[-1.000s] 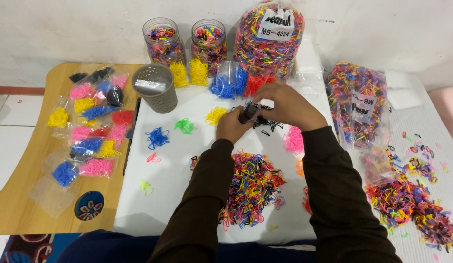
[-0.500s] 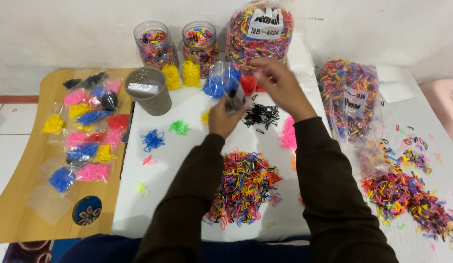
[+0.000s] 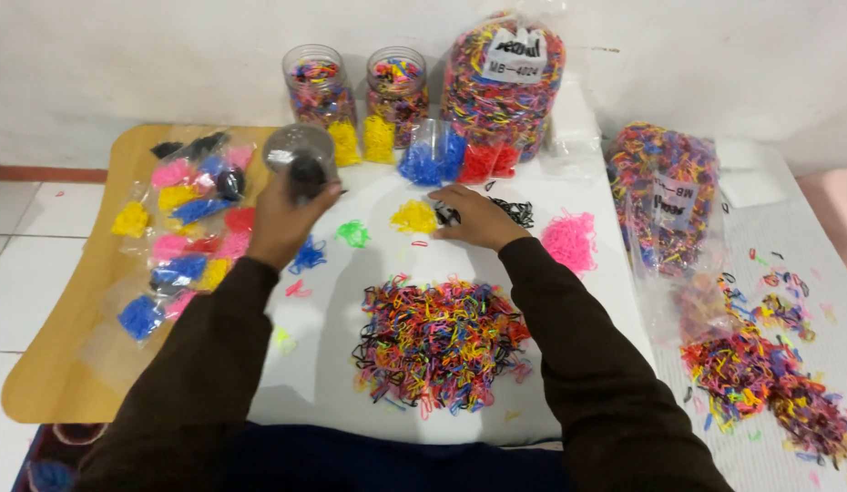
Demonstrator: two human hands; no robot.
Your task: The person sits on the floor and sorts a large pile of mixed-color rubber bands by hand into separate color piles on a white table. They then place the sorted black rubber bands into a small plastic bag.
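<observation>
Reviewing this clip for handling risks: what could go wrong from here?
1. The left hand holds a small bag of black bands above the sorted packets; if unsealed, it could spill onto them.
2. The right hand rests on the loose black bands beside the yellow pile; a sweep could mix colours.

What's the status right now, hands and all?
Left hand holds small clear bag of black bands. Right hand on black bands. Nothing blocking.
</observation>
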